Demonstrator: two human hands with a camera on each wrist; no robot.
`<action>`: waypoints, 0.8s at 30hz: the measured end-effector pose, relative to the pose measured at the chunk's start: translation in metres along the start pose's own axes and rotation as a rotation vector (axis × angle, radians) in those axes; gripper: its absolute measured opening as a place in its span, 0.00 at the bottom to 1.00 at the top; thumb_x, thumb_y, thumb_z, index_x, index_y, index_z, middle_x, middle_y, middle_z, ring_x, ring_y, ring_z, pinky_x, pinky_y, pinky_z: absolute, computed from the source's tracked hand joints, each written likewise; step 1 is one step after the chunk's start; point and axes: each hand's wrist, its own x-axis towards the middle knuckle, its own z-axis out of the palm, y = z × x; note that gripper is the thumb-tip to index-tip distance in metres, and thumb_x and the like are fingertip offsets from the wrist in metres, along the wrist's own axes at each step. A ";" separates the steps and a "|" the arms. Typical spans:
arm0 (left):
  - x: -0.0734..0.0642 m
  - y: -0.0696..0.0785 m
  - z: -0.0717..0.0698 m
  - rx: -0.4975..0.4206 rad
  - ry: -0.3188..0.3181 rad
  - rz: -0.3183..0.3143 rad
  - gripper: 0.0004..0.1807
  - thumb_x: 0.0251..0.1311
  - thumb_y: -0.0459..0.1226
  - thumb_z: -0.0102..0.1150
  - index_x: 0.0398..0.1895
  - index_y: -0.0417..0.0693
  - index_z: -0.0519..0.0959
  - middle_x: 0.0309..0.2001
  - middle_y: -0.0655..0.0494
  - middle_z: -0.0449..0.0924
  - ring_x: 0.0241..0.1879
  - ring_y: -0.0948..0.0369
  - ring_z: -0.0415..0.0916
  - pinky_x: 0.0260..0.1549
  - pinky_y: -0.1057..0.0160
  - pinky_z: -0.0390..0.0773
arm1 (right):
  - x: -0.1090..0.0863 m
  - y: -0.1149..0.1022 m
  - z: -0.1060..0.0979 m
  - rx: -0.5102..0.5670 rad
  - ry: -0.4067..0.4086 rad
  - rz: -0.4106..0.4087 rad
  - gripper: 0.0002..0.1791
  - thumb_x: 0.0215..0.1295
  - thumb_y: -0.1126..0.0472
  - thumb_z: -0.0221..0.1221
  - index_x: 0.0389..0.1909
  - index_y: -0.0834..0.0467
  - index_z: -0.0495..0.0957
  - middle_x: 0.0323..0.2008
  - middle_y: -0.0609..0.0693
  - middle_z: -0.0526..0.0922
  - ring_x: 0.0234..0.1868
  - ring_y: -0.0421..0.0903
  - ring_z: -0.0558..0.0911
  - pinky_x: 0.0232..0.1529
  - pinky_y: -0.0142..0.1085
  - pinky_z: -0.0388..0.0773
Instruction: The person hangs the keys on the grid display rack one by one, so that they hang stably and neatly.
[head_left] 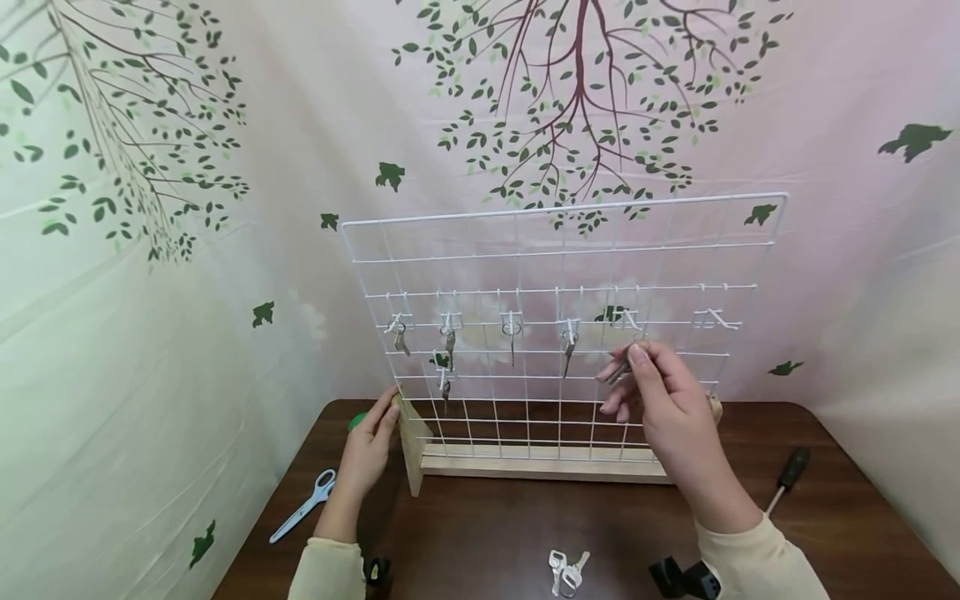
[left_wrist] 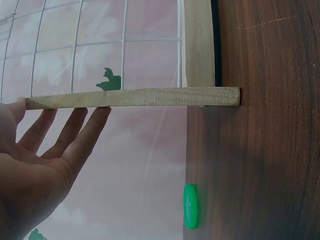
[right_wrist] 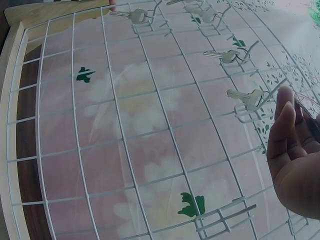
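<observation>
A white wire grid rack [head_left: 480,377] stands on the table in a wooden base. My left hand [head_left: 367,446] holds its wooden side panel [head_left: 412,442], fingertips against the outer face and thumb at the edge in the left wrist view. My right hand [head_left: 671,400] pinches keys [head_left: 621,368] between thumb and fingers, just below a white hook [head_left: 627,320]; in the right wrist view they are mostly hidden by the fingers. Several hooks to the left carry keys, such as one hanging key [head_left: 570,346]. The far-right hook [head_left: 716,318] holds none.
Loose keys [head_left: 567,575] lie on the table [head_left: 480,525] in front of the rack. Light-blue scissors [head_left: 306,506] lie at the left, a black-handled screwdriver [head_left: 792,471] at the right. A green round object [left_wrist: 190,206] sits beyond the left panel. Patterned fabric [head_left: 300,167] surrounds the table.
</observation>
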 end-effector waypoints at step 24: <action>-0.002 -0.002 -0.001 0.007 0.001 0.012 0.28 0.84 0.52 0.48 0.82 0.60 0.68 0.78 0.44 0.72 0.76 0.41 0.71 0.73 0.35 0.73 | 0.013 0.014 -0.002 -0.084 0.038 0.083 0.17 0.89 0.52 0.43 0.56 0.55 0.78 0.41 0.43 0.86 0.28 0.43 0.85 0.27 0.33 0.83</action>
